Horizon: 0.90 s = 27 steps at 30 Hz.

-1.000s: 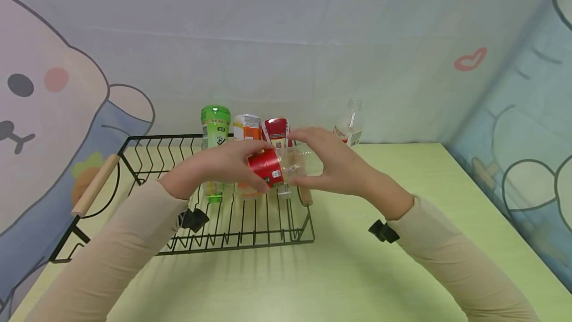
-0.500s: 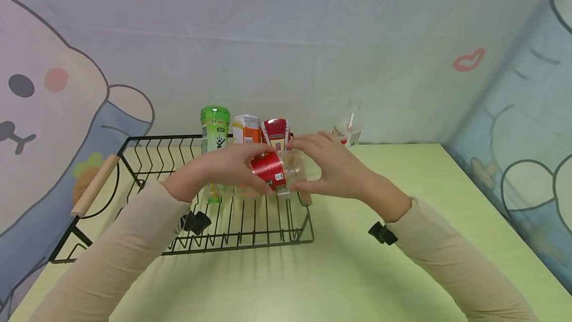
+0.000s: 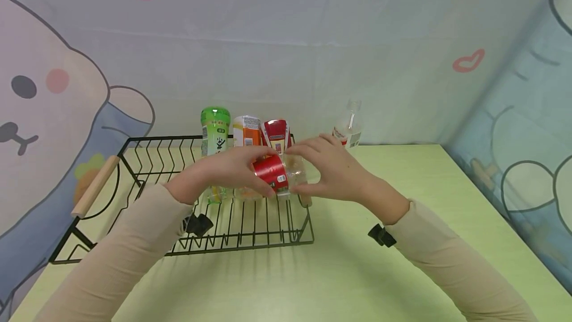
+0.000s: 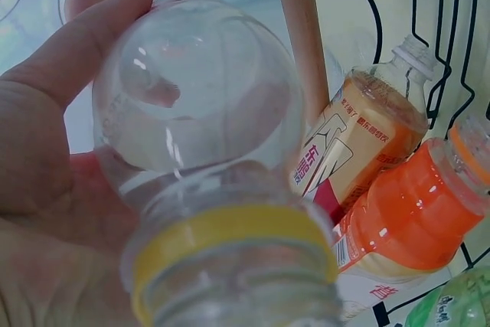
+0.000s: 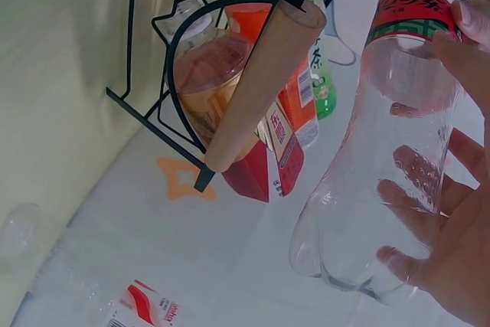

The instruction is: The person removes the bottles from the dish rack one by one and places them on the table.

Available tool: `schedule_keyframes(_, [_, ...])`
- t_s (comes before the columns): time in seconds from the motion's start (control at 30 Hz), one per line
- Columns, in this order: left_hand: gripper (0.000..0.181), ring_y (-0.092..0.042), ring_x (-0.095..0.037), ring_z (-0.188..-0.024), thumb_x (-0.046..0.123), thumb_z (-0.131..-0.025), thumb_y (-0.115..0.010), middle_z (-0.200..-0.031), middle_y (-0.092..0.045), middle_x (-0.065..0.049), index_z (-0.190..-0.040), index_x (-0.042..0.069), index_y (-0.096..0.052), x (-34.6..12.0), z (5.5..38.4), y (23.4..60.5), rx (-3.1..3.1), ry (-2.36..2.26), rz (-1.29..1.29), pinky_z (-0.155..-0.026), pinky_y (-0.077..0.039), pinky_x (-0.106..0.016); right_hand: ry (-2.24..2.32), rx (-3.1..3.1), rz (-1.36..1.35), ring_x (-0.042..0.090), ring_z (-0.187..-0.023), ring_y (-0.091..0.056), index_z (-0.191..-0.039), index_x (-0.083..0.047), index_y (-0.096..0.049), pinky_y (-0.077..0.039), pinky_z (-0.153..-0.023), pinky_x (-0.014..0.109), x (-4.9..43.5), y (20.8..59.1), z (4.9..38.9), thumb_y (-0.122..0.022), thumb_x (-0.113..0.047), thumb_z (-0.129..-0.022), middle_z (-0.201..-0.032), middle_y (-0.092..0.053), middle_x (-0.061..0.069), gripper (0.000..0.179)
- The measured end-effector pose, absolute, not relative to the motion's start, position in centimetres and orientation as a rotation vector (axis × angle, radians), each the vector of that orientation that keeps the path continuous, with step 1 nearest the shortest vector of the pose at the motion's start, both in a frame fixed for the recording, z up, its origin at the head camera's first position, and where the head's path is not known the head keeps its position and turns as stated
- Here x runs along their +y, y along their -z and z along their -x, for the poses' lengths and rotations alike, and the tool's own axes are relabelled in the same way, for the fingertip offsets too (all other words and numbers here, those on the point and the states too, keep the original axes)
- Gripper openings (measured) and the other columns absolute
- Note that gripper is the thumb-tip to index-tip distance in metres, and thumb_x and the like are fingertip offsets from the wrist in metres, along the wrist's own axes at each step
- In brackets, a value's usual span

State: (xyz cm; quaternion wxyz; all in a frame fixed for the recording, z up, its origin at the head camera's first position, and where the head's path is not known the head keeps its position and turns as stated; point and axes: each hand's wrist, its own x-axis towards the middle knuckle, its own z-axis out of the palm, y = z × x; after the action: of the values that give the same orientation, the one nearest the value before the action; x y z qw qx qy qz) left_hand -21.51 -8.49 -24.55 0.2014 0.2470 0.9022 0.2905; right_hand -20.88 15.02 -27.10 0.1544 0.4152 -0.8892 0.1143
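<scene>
Both hands hold a clear plastic bottle [image 5: 387,120] with a red label [image 3: 271,172], tilted above the rack's right part. My left hand [image 3: 237,168] grips its labelled part, thumb and fingers on either side. My right hand [image 3: 332,170] has its fingers curled round the clear end. In the left wrist view, the bottle's neck with a yellow ring [image 4: 230,243] faces the camera, with my left hand [image 4: 53,135] beside it. In the right wrist view, fingers of my right hand [image 5: 459,258] show through the clear plastic.
A black wire rack [image 3: 241,247] with wooden handles [image 3: 96,186] sits on the pale green table [image 3: 357,272]. In it lie a green bottle [image 3: 215,123], an orange bottle [image 3: 247,130] and a red-labelled bottle [image 3: 275,133]. Another clear bottle [image 3: 349,125] stands by the back cloth [image 3: 389,63].
My right hand has moved slightly left and down, closer round the clear end. The bottle has shifted a little right and down, its red label turning slightly; my left hand moved with it.
</scene>
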Motion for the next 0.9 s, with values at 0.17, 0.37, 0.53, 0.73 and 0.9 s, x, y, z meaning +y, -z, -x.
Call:
schedule_keyframes(0.17, [0.080, -0.048, -0.025, -0.113, 0.031, -0.078, -0.079, -0.124, -0.053, -0.004, -0.146, 0.019, -0.038, -8.47, 21.52, 24.66, 2.522, -0.807, -0.671, -0.080, -0.053, -0.033, -0.317, -2.559, -1.182, 0.022, -0.120, -0.051, -0.130, -0.011, -0.058, -0.031, -0.108, 0.048, 15.03, 27.26, 20.88, -0.077, -0.041, -0.079, -0.129, -0.060, 0.003, 0.063])
schedule_keyframes(0.37, [0.078, -0.048, -0.025, -0.114, 0.031, -0.079, -0.079, -0.125, -0.052, -0.004, -0.145, 0.019, -0.039, -8.33, 21.43, 24.64, 2.498, -0.846, -0.671, -0.080, -0.053, -0.033, -0.306, -2.566, -1.179, 0.022, -0.120, -0.052, -0.129, -0.011, -0.058, -0.034, -0.106, 0.048, 15.15, 27.47, 20.97, -0.078, -0.040, -0.078, -0.129, -0.060, 0.002, 0.062])
schedule_keyframes(0.53, [0.078, -0.048, -0.025, -0.114, 0.032, -0.080, -0.078, -0.126, -0.052, -0.005, -0.146, 0.019, -0.038, -8.21, 21.54, 24.79, 2.496, -0.852, -0.660, -0.080, -0.053, -0.033, -0.288, -2.531, -1.187, 0.022, -0.117, -0.053, -0.128, -0.011, -0.059, -0.036, -0.104, 0.046, 15.31, 27.68, 21.12, -0.079, -0.038, -0.077, -0.126, -0.061, 0.003, 0.060])
schedule_keyframes(0.73, [0.076, -0.048, -0.025, -0.114, 0.034, -0.080, -0.077, -0.126, -0.052, -0.004, -0.145, 0.021, -0.040, -8.07, 21.51, 24.78, 2.507, -0.839, -0.666, -0.079, -0.053, -0.033, -0.277, -2.552, -1.177, 0.023, -0.119, -0.053, -0.129, -0.011, -0.059, -0.037, -0.104, 0.048, 15.44, 27.64, 21.04, -0.079, -0.038, -0.078, -0.127, -0.061, 0.003, 0.061])
schedule_keyframes(0.9, [0.077, -0.048, -0.025, -0.114, 0.036, -0.080, -0.077, -0.127, -0.052, -0.004, -0.145, 0.022, -0.039, -7.94, 21.57, 24.78, 2.513, -0.820, -0.676, -0.079, -0.053, -0.033, -0.269, -2.565, -1.168, 0.023, -0.119, -0.053, -0.129, -0.012, -0.059, -0.038, -0.104, 0.048, 15.58, 27.67, 21.03, -0.078, -0.037, -0.078, -0.126, -0.061, 0.003, 0.060])
